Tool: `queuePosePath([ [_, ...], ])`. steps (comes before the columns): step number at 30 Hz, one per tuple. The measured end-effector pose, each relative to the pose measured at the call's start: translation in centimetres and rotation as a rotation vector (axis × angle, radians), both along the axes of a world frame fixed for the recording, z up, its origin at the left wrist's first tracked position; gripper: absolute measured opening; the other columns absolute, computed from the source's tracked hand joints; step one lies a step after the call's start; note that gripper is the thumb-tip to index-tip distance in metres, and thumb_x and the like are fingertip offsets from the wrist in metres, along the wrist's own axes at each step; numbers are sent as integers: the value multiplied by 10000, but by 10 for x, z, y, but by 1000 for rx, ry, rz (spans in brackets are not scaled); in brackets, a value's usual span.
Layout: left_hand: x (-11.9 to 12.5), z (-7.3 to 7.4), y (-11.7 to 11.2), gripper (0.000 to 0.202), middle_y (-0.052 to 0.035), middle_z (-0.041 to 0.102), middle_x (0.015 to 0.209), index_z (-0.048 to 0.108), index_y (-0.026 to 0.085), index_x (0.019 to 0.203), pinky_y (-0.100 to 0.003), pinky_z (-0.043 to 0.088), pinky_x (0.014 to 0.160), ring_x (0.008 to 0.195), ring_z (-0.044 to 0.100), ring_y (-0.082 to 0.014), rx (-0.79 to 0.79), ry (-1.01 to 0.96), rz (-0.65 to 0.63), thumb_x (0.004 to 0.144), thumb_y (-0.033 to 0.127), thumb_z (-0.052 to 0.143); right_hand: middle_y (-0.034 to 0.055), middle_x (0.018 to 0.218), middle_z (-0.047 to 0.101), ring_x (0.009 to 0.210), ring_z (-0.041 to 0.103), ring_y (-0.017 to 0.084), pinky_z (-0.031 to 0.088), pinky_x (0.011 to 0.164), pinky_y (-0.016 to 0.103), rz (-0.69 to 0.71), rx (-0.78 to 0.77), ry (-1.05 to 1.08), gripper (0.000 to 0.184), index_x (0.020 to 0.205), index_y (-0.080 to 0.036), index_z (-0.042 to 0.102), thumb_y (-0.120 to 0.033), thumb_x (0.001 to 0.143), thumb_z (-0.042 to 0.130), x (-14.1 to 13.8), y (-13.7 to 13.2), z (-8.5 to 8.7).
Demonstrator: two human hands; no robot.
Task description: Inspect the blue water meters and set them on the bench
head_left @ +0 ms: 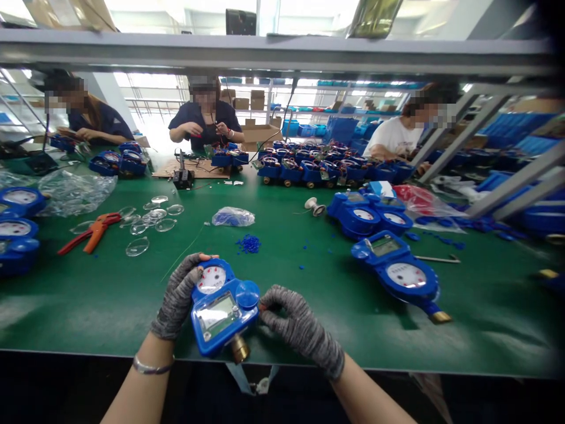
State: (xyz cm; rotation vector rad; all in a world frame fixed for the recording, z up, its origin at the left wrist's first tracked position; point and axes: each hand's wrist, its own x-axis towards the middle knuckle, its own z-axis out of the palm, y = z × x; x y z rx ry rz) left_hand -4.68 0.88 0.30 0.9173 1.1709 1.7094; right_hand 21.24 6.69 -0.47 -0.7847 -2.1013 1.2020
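A blue water meter (212, 335) with a white round dial, a small display and a brass pipe end is tilted up near the table's front edge. My left hand (179, 297), in a grey knit glove, is closed round its left side by the dial. At the meter's right edge, beside the round blue cap (247, 294), my gloved right hand (298, 324) has its fingers pinched together. Whatever those fingertips hold is hidden. Beyond the meter lie a pile of small blue pieces (248, 244) and a plastic bag (233, 217) of blue pieces.
Orange-handled pliers (97, 231) and several clear discs (154, 217) lie to the left. More blue meters (408, 277) stand on the right, near a metal hook (436, 259) and a wire spool (314, 206). Three co-workers sit across the green table (282, 271); a shelf beam (282, 50) crosses overhead.
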Motion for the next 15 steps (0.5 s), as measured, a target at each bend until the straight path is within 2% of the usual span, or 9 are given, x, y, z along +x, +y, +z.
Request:
queuePosePath([
  [6, 2, 1, -2, 319, -141, 662, 1227, 636, 188, 1084, -383, 509, 888, 1086, 635, -301, 4, -3, 15, 821, 355, 705, 34, 876, 640, 841, 588, 171, 472, 798, 304, 59, 168, -16, 76, 876, -203, 684, -252, 885, 626, -1, 7, 4],
  [13, 6, 5, 2, 287, -136, 681, 1186, 637, 182, 1052, -377, 509, 877, 1053, 648, -289, 6, -2, 27, 823, 342, 702, 82, 907, 658, 861, 557, 205, 458, 822, 369, 164, 598, -100, 161, 969, -202, 688, -241, 937, 534, 9, 4, 1],
  [15, 6, 5, 3, 287, -136, 684, 1179, 636, 180, 1047, -376, 511, 875, 1046, 650, -289, 6, 2, 23, 821, 343, 704, 93, 949, 679, 880, 570, 212, 457, 847, 391, 175, 645, -106, 207, 1065, -205, 676, -221, 945, 508, 13, -1, -1],
])
